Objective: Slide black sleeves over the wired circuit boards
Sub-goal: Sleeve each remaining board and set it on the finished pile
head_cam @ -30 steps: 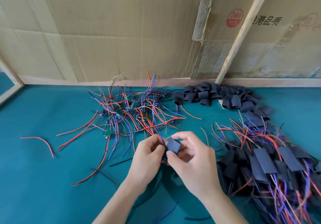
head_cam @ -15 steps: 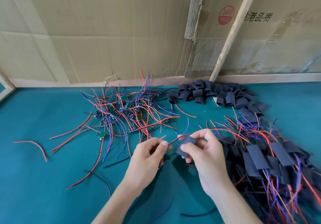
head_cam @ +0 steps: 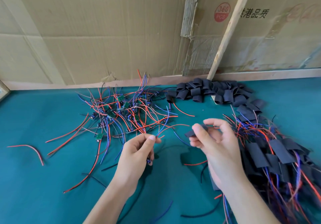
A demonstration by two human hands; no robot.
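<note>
Left hand [head_cam: 137,151] pinching red and blue wires [head_cam: 162,129] of a small board; right hand [head_cam: 214,143] pinching a black sleeve [head_cam: 191,133], above teal bench [head_cam: 34,180].

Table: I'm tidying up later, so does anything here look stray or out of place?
A few loose wires lie apart from the piles: a red wire alone at the far left, and a black wire near the front edge. The back cardboard is torn and patched with tape. Otherwise the boards, sleeves and finished pile sit in separate heaps.
</note>
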